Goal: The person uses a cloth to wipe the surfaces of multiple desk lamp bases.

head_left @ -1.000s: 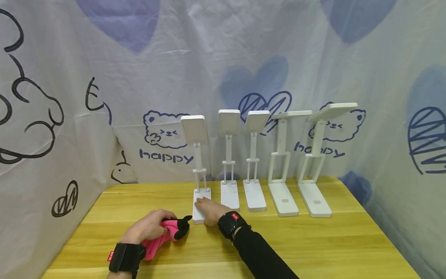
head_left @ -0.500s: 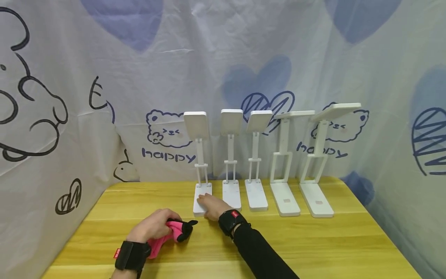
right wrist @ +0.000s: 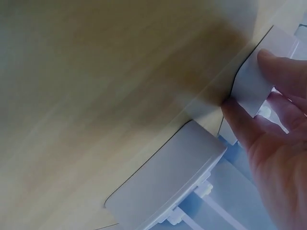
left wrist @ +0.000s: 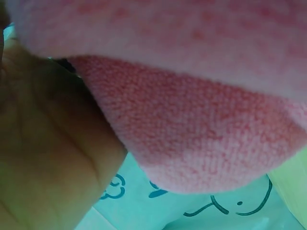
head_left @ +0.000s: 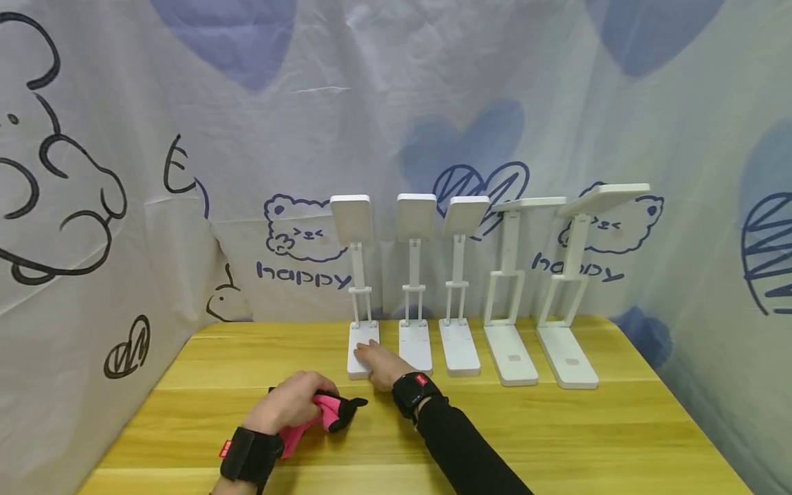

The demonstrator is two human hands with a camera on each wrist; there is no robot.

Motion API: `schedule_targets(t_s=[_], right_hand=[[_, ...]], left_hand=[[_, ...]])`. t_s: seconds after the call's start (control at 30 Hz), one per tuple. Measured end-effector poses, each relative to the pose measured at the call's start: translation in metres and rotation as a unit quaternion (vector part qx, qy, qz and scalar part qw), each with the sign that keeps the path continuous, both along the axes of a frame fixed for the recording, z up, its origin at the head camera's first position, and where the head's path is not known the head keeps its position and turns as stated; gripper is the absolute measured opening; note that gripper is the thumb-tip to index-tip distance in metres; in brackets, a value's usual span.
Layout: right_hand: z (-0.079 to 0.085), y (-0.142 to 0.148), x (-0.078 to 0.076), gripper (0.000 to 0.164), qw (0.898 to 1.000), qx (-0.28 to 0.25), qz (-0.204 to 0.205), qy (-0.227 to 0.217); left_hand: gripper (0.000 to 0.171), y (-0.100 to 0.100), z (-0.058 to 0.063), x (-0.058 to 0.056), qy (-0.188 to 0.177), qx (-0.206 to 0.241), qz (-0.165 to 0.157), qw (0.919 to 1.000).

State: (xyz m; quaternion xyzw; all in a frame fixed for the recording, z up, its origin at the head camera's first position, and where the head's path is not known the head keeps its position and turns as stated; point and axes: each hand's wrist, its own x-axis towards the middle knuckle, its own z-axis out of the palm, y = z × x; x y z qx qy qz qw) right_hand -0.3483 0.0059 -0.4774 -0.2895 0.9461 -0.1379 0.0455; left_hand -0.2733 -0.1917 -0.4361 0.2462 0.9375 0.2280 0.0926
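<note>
white stand (head_left: pixel 364 333), leftmost of five, is upright at the back of the wooden table (head_left: pixel 526 440) in the head view, the rear of its base close to the table's back edge. the right hand (head_left: pixel 385 366) reaches in from the near right, its fingers bent over the top and right side of the base, gripping it. a narrow strip of wood separates that base from the second stand (head_left: pixel 414 347), and the two front edges run nearly level. the third stand (head_left: pixel 459 350), fourth stand (head_left: pixel 510 354) and fifth stand (head_left: pixel 567 357) follow to the right, the last near the table's back right corner. a broad stretch of wood spreads left of the row, and a deeper one runs along its front. there the left hand (head_left: pixel 289 402) is curled round a pink cloth (head_left: pixel 330 410) with a black end, near the gripped base but apart from it. a patterned sheet (head_left: pixel 371 89) hangs just behind the table.

in the left wrist view, pink fabric fills the upper part beside the palm; the fingertips are hidden.

in the right wrist view, one digit rests on the base's top and another meets its front corner, pinching it. the neighbouring base lies just beside, a small gap between them.
</note>
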Motion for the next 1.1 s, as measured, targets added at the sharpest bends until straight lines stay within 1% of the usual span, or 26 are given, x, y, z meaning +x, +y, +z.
schedule_targets(t_s=[0.17, 0.33, 0.43, 0.5, 0.6, 0.67, 0.77, 0.9, 1.0, 1.07, 1.1], right_hand=[[0.002, -0.001, 0.0, 0.06, 1.0, -0.016, -0.009, -0.016], [0.002, 0.003, -0.001, 0.064, 0.998, -0.04, -0.007, -0.047], [0.002, 0.009, 0.001, 0.056, 0.995, -0.075, -0.003, -0.061], [0.003, 0.014, 0.001, 0.045, 0.993, -0.103, -0.006, -0.059], [0.007, 0.022, -0.001, 0.032, 0.987, -0.15, -0.023, -0.043], [0.009, 0.028, -0.003, 0.029, 0.984, -0.172, -0.032, -0.026], [0.01, 0.038, -0.006, 0.029, 0.979, -0.199, -0.048, -0.006], [0.011, 0.05, -0.011, 0.028, 0.97, -0.229, -0.064, 0.053], [0.012, 0.057, -0.016, 0.027, 0.957, -0.256, -0.078, 0.115], [0.014, 0.06, -0.018, 0.028, 0.944, -0.279, -0.097, 0.147], [0.015, 0.062, -0.02, 0.028, 0.936, -0.294, -0.106, 0.163]], left_hand=[[0.031, 0.007, -0.001, 0.002, 0.01, -0.007, -0.004, 0.9999], [0.031, 0.015, -0.004, 0.003, 0.027, -0.02, -0.016, 0.9993], [0.033, 0.018, -0.007, 0.003, 0.037, -0.028, -0.021, 0.9987], [0.034, 0.021, -0.008, 0.003, 0.041, -0.031, -0.019, 0.9985], [0.036, 0.026, -0.01, 0.004, 0.051, -0.033, -0.02, 0.998], [0.034, 0.029, -0.011, 0.005, 0.061, -0.029, -0.026, 0.9974], [0.03, 0.033, -0.013, 0.008, 0.079, -0.025, -0.039, 0.9959], [0.029, 0.036, -0.014, 0.01, 0.093, -0.02, -0.045, 0.9945], [0.028, 0.039, -0.013, 0.012, 0.093, -0.019, -0.048, 0.9943], [0.027, 0.041, -0.013, 0.012, 0.093, -0.022, -0.049, 0.9942], [0.026, 0.042, -0.013, 0.012, 0.094, -0.024, -0.051, 0.994]])
